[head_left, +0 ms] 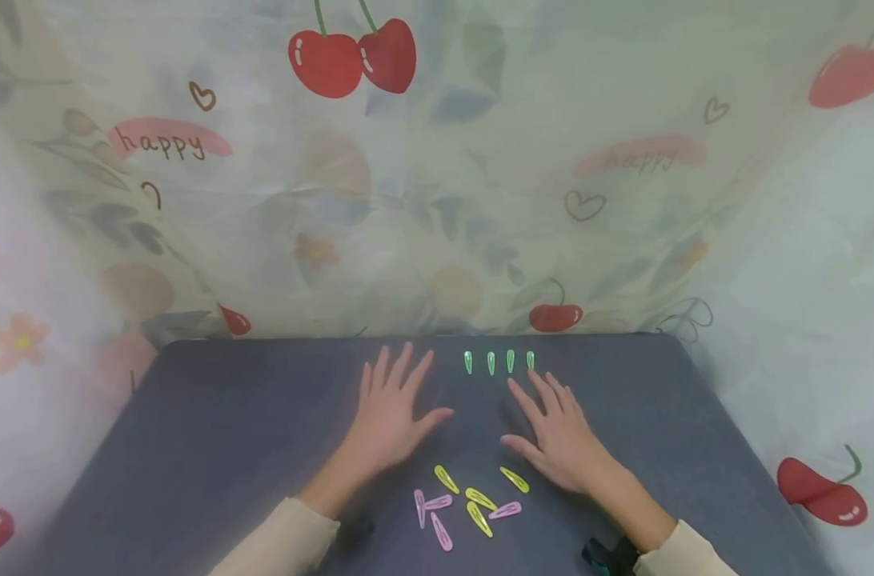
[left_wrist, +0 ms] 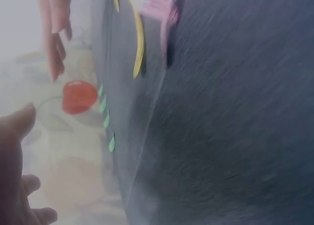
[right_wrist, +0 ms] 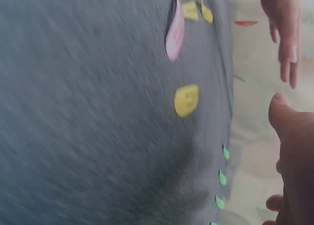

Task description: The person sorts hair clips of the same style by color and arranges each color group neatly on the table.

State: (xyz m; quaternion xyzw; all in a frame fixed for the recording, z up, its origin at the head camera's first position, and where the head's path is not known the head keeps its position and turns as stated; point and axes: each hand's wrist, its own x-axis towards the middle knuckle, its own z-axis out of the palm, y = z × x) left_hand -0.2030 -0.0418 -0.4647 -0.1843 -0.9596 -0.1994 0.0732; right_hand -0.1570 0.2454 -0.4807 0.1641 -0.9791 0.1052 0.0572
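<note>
My left hand (head_left: 391, 412) is held over the dark table with fingers spread, holding nothing. To its right, my right hand (head_left: 559, 436) is also spread and holds nothing; its fingertips overlap the lower end of the rightmost green hair clip (head_left: 530, 360) in the head view. Several green hair clips (head_left: 491, 363) stand in a row near the table's far edge. Nearer me, below and between both hands, yellow hair clips (head_left: 479, 519) and pink hair clips (head_left: 441, 532) lie scattered, some touching or overlapping. Both wrist views show the hands raised above the tabletop.
The dark table (head_left: 214, 448) narrows toward its far edge. A printed curtain (head_left: 437, 160) with cherries hangs behind it and along both sides. A black strap (head_left: 613, 554) with a device is at my right wrist.
</note>
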